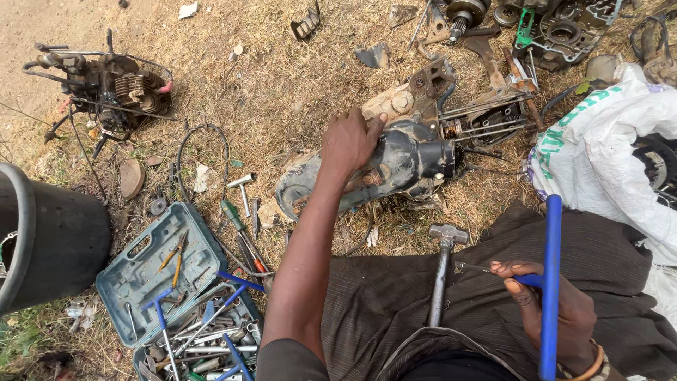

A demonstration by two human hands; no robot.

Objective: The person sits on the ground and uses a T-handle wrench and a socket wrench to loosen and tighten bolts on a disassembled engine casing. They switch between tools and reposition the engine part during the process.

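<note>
Left hand presses flat, fingers spread, on the engine case at frame centre. Right hand, lower right, is clamped on the blue T-wrench. Keep the case pinned while seating the wrench squarely.

Bright even daylight, soft shadows, sharp

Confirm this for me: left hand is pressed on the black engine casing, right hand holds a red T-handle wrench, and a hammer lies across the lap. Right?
Not quite. In the head view the T-handle wrench in the right hand is blue, not red. The left hand does rest on the black engine casing, and the hammer lies across the lap.
</note>
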